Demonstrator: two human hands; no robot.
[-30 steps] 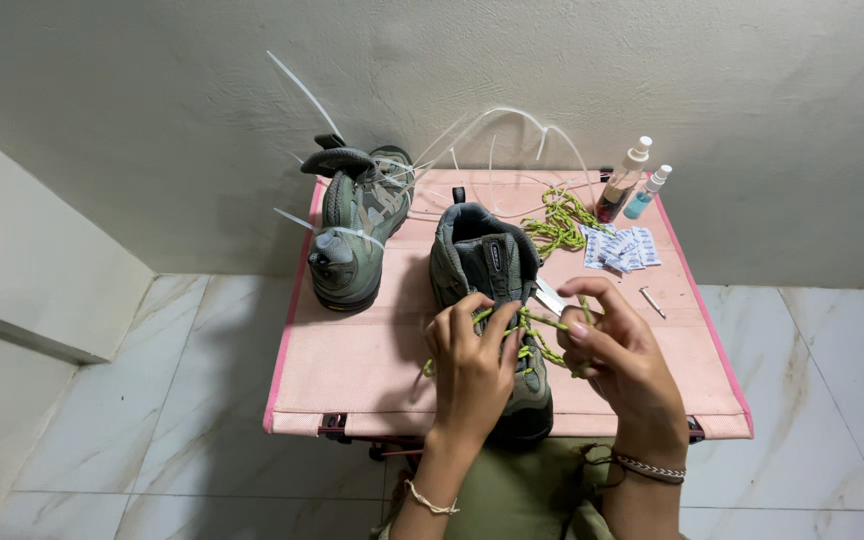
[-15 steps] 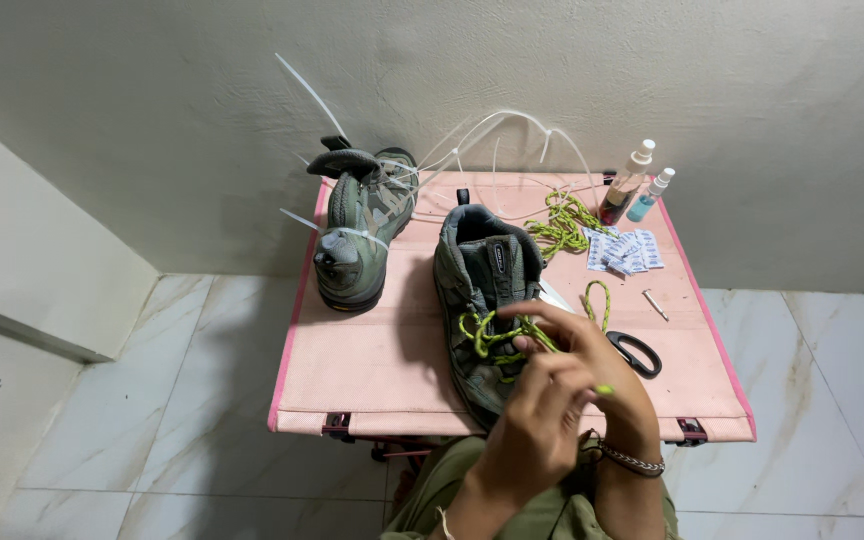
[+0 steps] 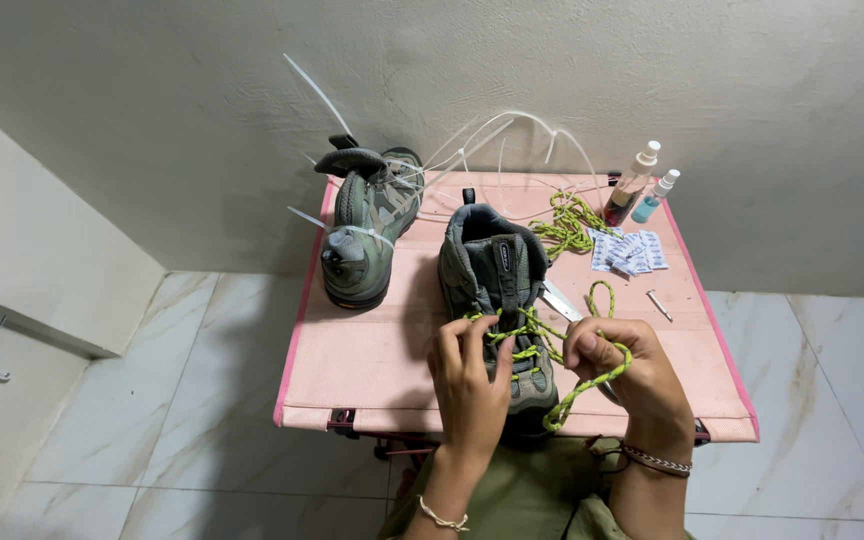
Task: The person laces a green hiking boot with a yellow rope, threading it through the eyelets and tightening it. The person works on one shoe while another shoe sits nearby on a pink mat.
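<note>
Two grey-green hiking boots stand on the small pink fabric table (image 3: pixel 372 370): the near boot (image 3: pixel 497 290) at centre, the far boot (image 3: pixel 362 235) to its left by the wall. I see my left hand (image 3: pixel 470 380) pinching the yellow-green speckled lace (image 3: pixel 527 335) over the near boot's eyelets, and my right hand (image 3: pixel 617 365) closed around a loop of it, just right of the boot.

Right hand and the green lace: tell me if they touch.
Touching. The head view shows the right hand closed around the green lace, which loops out below its fingers toward the boot.
</note>
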